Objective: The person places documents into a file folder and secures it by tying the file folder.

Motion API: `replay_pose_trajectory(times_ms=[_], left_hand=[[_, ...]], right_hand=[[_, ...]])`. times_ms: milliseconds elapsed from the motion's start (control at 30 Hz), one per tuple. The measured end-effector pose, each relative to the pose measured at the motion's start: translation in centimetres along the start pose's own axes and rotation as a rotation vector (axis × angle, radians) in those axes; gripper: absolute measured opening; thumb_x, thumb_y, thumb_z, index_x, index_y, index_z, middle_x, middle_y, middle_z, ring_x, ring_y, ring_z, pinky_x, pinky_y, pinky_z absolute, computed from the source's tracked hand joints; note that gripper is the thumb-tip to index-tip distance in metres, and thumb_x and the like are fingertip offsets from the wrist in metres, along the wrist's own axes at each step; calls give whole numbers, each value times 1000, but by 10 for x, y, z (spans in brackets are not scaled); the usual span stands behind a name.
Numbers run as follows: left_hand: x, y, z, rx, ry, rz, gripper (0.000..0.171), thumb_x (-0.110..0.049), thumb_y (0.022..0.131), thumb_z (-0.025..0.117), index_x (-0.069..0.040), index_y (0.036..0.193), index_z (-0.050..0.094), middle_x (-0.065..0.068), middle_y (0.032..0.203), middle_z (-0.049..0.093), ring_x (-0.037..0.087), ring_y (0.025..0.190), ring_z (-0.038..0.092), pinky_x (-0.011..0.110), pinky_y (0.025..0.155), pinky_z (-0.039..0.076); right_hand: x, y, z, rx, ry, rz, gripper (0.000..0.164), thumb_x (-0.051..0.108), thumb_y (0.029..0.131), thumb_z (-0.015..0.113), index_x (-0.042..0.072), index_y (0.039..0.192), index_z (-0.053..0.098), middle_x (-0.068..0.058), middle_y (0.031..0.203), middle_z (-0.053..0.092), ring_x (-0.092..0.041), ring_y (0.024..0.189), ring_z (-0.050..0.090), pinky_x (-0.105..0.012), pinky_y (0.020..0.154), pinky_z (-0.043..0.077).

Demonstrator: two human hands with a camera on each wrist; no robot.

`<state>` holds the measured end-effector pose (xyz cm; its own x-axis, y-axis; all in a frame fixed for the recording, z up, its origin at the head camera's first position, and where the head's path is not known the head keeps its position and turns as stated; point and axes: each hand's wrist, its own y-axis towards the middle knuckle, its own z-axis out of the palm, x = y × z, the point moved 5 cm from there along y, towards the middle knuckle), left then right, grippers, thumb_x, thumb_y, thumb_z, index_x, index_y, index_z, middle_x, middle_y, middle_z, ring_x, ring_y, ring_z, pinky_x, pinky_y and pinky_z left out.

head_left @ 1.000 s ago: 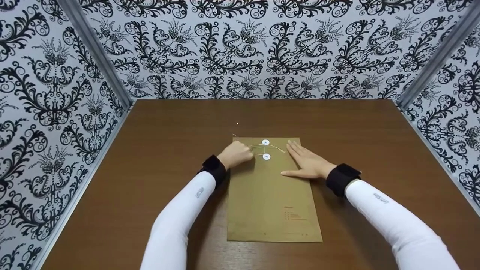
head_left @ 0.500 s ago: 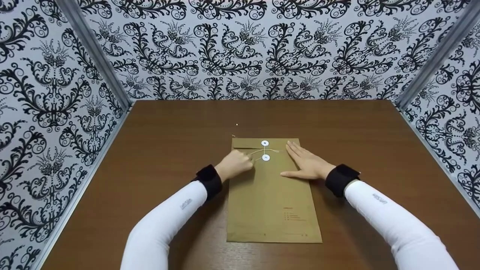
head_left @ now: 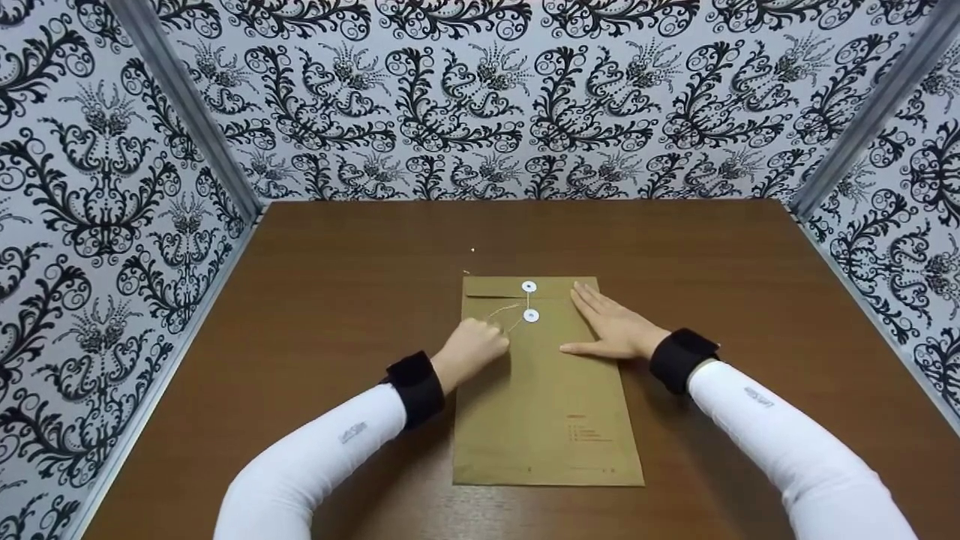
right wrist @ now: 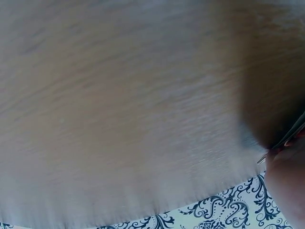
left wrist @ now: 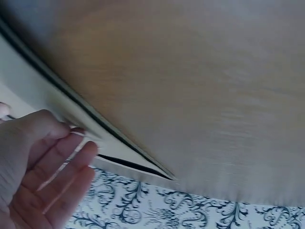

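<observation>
A brown paper document envelope (head_left: 544, 390) lies flat on the table, its flap (head_left: 491, 287) at the far end. Two white paper discs, an upper one (head_left: 529, 286) on the flap and a lower one (head_left: 531, 316) below it, are joined by a thin string. My left hand (head_left: 472, 346) pinches the string (head_left: 516, 325) between thumb and fingertips, above the envelope's left half. In the left wrist view the left hand (left wrist: 52, 167) is beside the envelope's raised side edge. My right hand (head_left: 613, 327) rests flat on the upper right edge, thumb spread.
The brown wooden table (head_left: 337, 262) extends around the envelope. Patterned wall panels (head_left: 480, 97) enclose it at the back and sides. A tiny white speck (head_left: 472, 250) lies beyond the envelope, and a small scrap of thread (head_left: 466, 272) sits by its far left corner.
My left hand has drawn toward me with the string. The loose string end has slid leftward from the right of the discs to their left. My right hand has stayed put.
</observation>
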<state>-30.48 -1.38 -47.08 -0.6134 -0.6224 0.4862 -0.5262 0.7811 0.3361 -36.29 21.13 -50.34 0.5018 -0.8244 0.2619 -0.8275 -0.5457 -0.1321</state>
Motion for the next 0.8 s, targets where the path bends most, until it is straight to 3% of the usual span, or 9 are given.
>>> replay_pose_trajectory(times_ms=[333,800], left_hand=[[-14,-5,-12,54,-75,-42,21,-5,79,76,-20,64,72,-5,63,68,8,56,63,27,47,52],[-31,-7,-24,63,-226,-47,16,-7,77,75,-17,65,70,-3,65,71,12,54,64,30,48,52]], right_hand=[[-1,0,0,14,-4,7,108,68,94,57,-3,162,12,-23,172,6,-40,161,9,-56,130,18],[-2,-1,2,17,16,13,110,70,93,57,-1,163,11,-21,173,4,-38,162,8,-55,131,17]])
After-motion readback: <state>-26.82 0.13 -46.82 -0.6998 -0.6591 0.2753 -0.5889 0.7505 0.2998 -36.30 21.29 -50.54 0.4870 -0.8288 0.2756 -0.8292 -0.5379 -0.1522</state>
